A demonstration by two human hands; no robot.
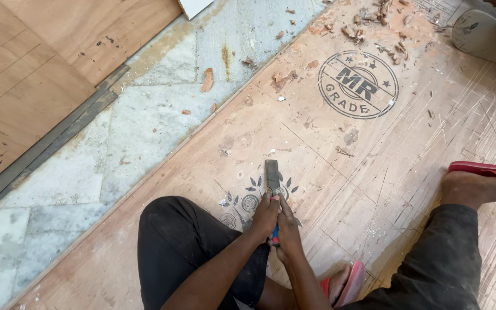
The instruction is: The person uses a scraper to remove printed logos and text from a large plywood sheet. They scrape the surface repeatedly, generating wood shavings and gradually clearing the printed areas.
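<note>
Both hands clenched round the handle of a chisel (272, 175): left hand (264, 217) alongside right hand (287, 229), equally near. Chisel long axis points straight ahead from the hands, its flat blade tip resting on the plywood sheet (374, 172) just beyond the fingers, between the knees.

The chisel (271, 175) under my fingers has a dull, dark metal blade. My plywood sheet (374, 161) is matt, scratched, rough wood, with splintery chips (374, 28) at its far edge. Beyond its left edge, the stone floor (144, 126) looks dusty and matt.
</note>
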